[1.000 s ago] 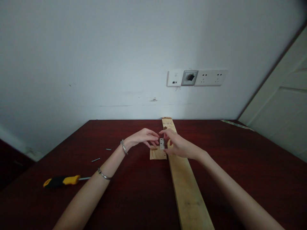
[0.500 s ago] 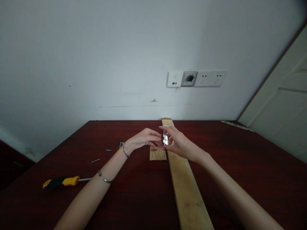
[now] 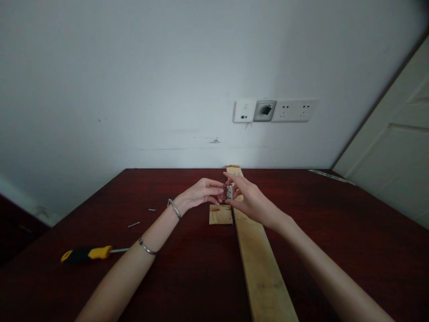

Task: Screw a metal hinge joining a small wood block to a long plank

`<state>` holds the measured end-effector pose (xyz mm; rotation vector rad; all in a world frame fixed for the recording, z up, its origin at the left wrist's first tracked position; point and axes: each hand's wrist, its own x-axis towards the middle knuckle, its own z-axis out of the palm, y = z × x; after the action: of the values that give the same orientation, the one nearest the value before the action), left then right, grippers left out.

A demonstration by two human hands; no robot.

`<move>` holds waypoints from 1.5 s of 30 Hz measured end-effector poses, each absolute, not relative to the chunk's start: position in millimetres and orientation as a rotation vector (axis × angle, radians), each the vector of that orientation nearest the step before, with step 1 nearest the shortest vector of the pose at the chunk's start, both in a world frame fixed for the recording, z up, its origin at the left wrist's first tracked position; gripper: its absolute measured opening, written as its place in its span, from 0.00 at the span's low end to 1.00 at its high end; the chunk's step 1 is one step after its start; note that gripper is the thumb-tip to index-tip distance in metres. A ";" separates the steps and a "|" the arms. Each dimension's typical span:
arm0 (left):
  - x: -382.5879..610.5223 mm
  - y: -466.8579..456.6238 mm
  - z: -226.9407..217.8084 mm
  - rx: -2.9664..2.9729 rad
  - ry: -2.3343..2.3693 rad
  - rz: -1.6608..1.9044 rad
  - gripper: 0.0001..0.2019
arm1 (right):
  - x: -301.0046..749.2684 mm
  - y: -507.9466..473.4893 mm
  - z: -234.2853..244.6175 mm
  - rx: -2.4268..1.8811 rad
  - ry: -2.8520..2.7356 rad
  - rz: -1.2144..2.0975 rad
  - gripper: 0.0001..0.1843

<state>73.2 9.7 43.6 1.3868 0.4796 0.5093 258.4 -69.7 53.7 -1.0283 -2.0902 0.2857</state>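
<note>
A small metal hinge (image 3: 229, 192) with screw holes is held up between both hands, partly folded. My left hand (image 3: 201, 193) pinches its left leaf with the fingertips. My right hand (image 3: 253, 201) grips the other side by its top and bottom edges, thumb below and fingers above. Beneath the hands lies a long wooden board (image 3: 264, 268), running from the near edge towards the wall. A short wooden piece (image 3: 220, 215) sits against its left side, close under the hinge. Fingers hide part of the hinge and the long board.
On the dark red table (image 3: 187, 277), a yellow and black screwdriver (image 3: 89, 254) lies at left, its tip hidden behind my left forearm. Several screws, one of them a loose screw (image 3: 134, 224), lie near my left wrist. The white wall with a socket panel (image 3: 294, 110) bounds the back.
The hinge has turned slightly in my fingers, so its bright glare is gone and its holes show better. Both hands have shifted a little; the boards and screwdriver stay put.
</note>
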 end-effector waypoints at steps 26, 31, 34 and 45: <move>81.2 -1.2 51.2 1.484 0.560 0.615 0.12 | 256.1 -76.4 66.0 -0.936 -2.120 0.224 0.23; 81.6 1.0 49.7 1.271 0.436 0.622 0.13 | 260.3 -74.4 66.9 -0.964 -2.019 0.221 0.26; 83.7 2.0 48.1 1.097 0.378 0.571 0.17 | 262.3 -71.9 65.2 -1.004 -1.976 0.276 0.27; 79.2 3.0 48.2 1.288 0.445 0.686 0.16 | 274.4 -63.3 57.9 -1.028 -1.973 0.251 0.29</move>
<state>79.2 3.0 48.2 1.2884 0.4451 0.6856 274.4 -63.3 57.9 -1.0276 -1.9726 0.2508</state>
